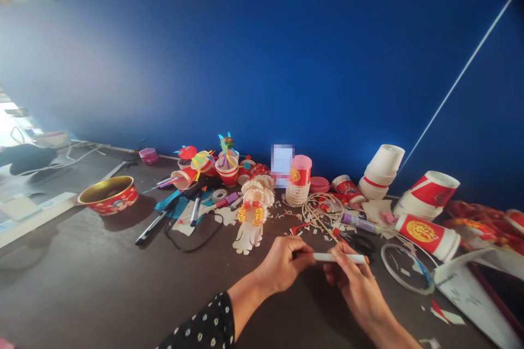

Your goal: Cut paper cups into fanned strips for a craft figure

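A white marker pen with an orange end lies level between my two hands, over the front of the table. Its left end is pinched in the fingers of my left hand, which cover that tip. My right hand grips the barrel towards the orange end. Just beyond my left hand is a cut paper-cup figure with white scalloped layers and yellow and red pieces. Paper scraps and a coil of pale cord lie past the marker.
Stacked paper cups stand at the back right, near a lying red-and-white cup. A clear tape ring is right of my right hand. A red-gold bowl and black pens lie left. A blue partition rises behind.
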Action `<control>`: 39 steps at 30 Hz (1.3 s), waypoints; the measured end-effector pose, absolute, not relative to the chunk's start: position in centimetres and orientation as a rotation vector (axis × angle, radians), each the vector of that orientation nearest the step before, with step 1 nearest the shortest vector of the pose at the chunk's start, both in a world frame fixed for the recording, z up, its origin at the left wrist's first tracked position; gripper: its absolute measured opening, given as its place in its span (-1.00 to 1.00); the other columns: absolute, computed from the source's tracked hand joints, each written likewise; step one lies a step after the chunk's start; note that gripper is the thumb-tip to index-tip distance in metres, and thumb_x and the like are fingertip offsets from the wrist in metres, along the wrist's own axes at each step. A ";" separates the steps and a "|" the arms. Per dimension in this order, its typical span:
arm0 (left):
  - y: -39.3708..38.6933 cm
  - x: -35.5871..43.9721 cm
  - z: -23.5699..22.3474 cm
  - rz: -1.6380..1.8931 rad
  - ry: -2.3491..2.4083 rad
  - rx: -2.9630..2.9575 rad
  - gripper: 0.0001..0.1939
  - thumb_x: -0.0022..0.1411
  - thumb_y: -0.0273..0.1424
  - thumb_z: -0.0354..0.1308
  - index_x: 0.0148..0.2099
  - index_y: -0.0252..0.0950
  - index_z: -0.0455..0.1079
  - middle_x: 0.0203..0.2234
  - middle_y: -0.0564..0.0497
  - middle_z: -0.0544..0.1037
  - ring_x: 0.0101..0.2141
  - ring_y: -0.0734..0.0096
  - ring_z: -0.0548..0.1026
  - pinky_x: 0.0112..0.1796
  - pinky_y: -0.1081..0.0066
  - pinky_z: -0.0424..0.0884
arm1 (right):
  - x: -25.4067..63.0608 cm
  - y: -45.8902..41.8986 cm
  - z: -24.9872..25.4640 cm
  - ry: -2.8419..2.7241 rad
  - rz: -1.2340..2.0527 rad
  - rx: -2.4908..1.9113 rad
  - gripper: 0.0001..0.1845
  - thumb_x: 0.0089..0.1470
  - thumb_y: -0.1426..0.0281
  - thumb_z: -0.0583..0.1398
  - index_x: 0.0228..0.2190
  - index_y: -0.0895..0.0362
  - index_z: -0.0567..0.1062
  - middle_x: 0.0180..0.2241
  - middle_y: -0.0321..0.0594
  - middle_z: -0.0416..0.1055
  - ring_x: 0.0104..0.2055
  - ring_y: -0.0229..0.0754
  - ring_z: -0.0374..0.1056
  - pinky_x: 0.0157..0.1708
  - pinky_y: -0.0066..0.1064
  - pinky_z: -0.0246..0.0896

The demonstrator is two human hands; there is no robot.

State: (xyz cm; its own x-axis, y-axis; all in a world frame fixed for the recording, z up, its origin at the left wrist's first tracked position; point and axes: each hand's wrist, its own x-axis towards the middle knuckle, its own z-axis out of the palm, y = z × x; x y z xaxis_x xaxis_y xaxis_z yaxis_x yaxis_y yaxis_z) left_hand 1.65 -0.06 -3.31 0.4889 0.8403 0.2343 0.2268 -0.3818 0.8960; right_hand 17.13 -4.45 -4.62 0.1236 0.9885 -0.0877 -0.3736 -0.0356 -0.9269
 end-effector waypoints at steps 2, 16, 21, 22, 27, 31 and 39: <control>0.1 1.7 -3.6 0.881 0.907 1.852 -0.82 0.02 -0.33 0.14 -0.44 -0.36 0.42 -0.61 0.07 0.35 -0.53 0.53 0.24 -0.50 0.53 0.15 | 17.1 -4.4 -4.7 -0.825 1.282 -1.059 -0.75 -0.15 0.24 0.26 -0.60 0.11 0.33 -0.64 -0.36 0.28 -0.58 -0.28 0.21 -0.62 -0.49 0.13; 0.8 1.8 -4.1 0.845 0.940 1.965 -0.74 0.13 -0.28 -0.01 -0.42 -0.37 0.37 -0.64 0.09 0.30 -0.56 0.55 0.20 -0.54 0.55 0.10 | 17.3 -3.8 -4.9 -0.748 1.176 -1.101 -0.72 -0.16 0.19 0.25 -0.46 0.16 0.43 -0.68 -0.38 0.25 -0.68 -0.36 0.09 -0.72 -0.54 0.00; 0.9 1.9 -4.3 0.888 1.000 1.911 -0.77 0.10 -0.29 0.03 -0.42 -0.37 0.36 -0.62 0.09 0.32 -0.55 0.55 0.22 -0.53 0.54 0.12 | 17.9 -3.3 -4.6 -0.640 1.082 -1.080 -0.74 -0.19 0.22 0.27 -0.44 0.12 0.44 -0.69 -0.42 0.19 -0.66 -0.39 0.05 -0.76 -0.61 -0.04; 0.9 1.9 -4.4 0.904 1.002 1.897 -0.79 0.08 -0.30 0.05 -0.41 -0.37 0.36 -0.60 0.08 0.35 -0.54 0.54 0.24 -0.51 0.54 0.14 | 18.0 -3.2 -4.7 -0.644 1.067 -1.086 -0.75 -0.20 0.23 0.28 -0.45 0.11 0.44 -0.68 -0.42 0.20 -0.65 -0.40 0.06 -0.75 -0.62 -0.04; 1.2 2.0 -5.1 0.946 0.986 1.830 -0.84 0.04 -0.35 0.09 -0.37 -0.35 0.36 -0.49 0.03 0.43 -0.45 0.47 0.35 -0.43 0.52 0.22 | 18.1 -3.2 -4.9 -0.720 1.045 -1.113 -0.78 -0.17 0.25 0.27 -0.51 0.12 0.40 -0.67 -0.43 0.20 -0.65 -0.42 0.03 -0.73 -0.64 -0.03; 1.3 2.0 -5.3 0.946 0.980 1.781 -0.82 0.07 -0.33 0.07 -0.32 -0.35 0.35 -0.47 0.01 0.45 -0.46 0.47 0.34 -0.42 0.51 0.23 | 18.2 -3.2 -5.0 -0.673 1.023 -1.133 -0.77 -0.18 0.24 0.27 -0.49 0.12 0.40 -0.67 -0.43 0.22 -0.66 -0.42 0.05 -0.74 -0.63 -0.03; 1.4 2.1 -4.9 0.994 0.995 1.701 -0.68 0.03 -0.43 0.07 -0.10 -0.36 0.23 -0.58 0.12 0.30 -0.58 0.57 0.22 -0.52 0.53 0.15 | 19.2 -2.6 -5.0 -0.556 0.946 -1.102 -0.77 -0.21 0.28 0.28 -0.50 0.10 0.37 -0.64 -0.43 0.32 -0.66 -0.44 0.13 -0.71 -0.66 0.07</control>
State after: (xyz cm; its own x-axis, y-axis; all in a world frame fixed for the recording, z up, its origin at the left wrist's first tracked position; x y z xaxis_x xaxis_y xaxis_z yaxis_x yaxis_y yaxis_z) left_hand 2.14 1.42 -4.93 0.3526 0.9161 0.1907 0.1921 -0.2703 0.9434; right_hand 19.23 -2.57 -4.95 0.5097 0.8577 -0.0672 -0.3593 0.1413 -0.9225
